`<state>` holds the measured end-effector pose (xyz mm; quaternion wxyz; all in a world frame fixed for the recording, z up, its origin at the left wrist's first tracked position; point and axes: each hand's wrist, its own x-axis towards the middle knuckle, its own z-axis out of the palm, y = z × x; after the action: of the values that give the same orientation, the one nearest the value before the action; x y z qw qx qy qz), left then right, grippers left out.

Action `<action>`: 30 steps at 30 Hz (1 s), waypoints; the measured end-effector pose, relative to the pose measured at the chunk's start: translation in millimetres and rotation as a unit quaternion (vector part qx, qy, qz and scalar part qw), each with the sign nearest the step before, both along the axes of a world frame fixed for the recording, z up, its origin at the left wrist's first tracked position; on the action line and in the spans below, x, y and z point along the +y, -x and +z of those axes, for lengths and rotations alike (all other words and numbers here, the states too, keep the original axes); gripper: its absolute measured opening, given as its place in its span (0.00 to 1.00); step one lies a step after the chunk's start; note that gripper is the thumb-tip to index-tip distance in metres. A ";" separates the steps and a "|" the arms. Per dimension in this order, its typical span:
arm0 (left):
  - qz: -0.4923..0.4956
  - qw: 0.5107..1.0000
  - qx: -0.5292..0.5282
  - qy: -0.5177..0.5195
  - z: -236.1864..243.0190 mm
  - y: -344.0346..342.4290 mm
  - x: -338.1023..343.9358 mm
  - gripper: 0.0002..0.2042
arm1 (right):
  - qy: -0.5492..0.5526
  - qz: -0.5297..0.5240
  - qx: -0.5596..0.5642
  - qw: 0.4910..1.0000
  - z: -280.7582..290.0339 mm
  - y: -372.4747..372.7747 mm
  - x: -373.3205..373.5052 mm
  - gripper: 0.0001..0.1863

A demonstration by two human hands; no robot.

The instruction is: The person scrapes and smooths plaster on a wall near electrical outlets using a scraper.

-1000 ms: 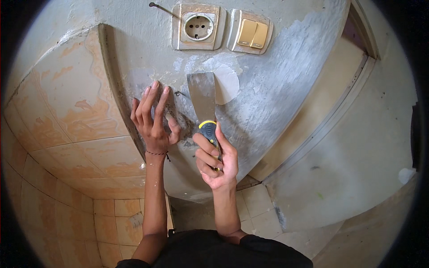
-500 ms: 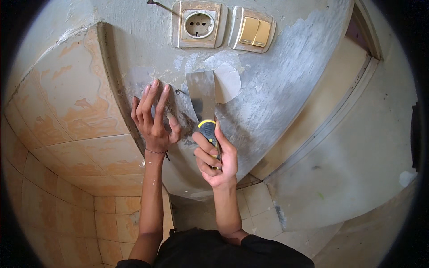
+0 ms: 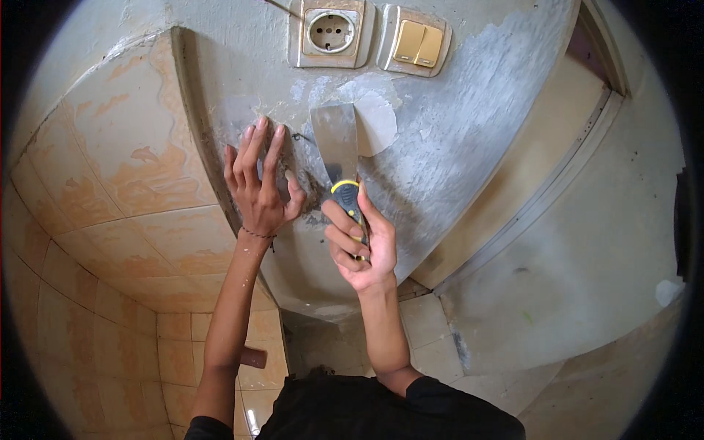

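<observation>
My right hand [image 3: 374,246] grips the dark grey and yellow handle of a putty knife [image 3: 336,143], its wide metal blade pointing up along the wall. Beside the blade's right edge is a pale, rounded smooth patch [image 3: 379,126] on the grey, scuffed wall [image 3: 469,110]. To the left, my left hand [image 3: 258,187] rests against the wall with its fingers spread and holds nothing. A dark, rough, stained area lies between my left thumb and the knife. Whether the blade presses on the wall is hard to tell.
Above the knife are a wall socket [image 3: 331,31] and a double light switch [image 3: 418,45]. A nail [image 3: 280,7] sticks out near the socket. Orange-patterned tiles [image 3: 139,169] line the left side. A door [image 3: 513,169] stands at the right. A brown object [image 3: 254,358] shows beside my left forearm.
The view has shifted slightly, so the wall fittings sit higher. Both hands and the putty knife stay in nearly the same places on the wall. The brown object by my left forearm has come into view.
</observation>
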<state>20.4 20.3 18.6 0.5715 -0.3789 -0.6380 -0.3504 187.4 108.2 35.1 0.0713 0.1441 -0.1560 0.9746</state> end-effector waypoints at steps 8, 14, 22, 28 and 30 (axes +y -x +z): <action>0.004 1.000 0.000 -0.004 1.7 -0.5 -1.0 0.31 | -0.012 0.002 0.002 1.000 -1.9 1.4 -0.1 0.17; -0.005 1.000 -0.005 -0.004 2.4 -2.8 -2.4 0.31 | -0.055 -0.006 0.004 0.998 -5.6 4.0 1.1 0.16; -0.005 1.000 -0.001 0.001 2.2 -2.4 -2.3 0.31 | -0.063 -0.005 0.011 0.998 -13.9 7.9 -0.1 0.16; -0.013 1.000 -0.002 0.007 1.0 -2.1 -5.2 0.31 | -0.065 -0.022 -0.007 0.998 -15.9 7.2 -3.9 0.17; -0.014 1.000 -0.002 0.005 2.1 -3.3 -2.5 0.31 | -0.056 -0.014 0.005 0.998 -12.9 9.2 2.3 0.17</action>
<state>23.7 17.8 20.8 0.5631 -0.3902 -0.6358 -0.3557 178.2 110.5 22.2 0.0777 0.1501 -0.2117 0.9626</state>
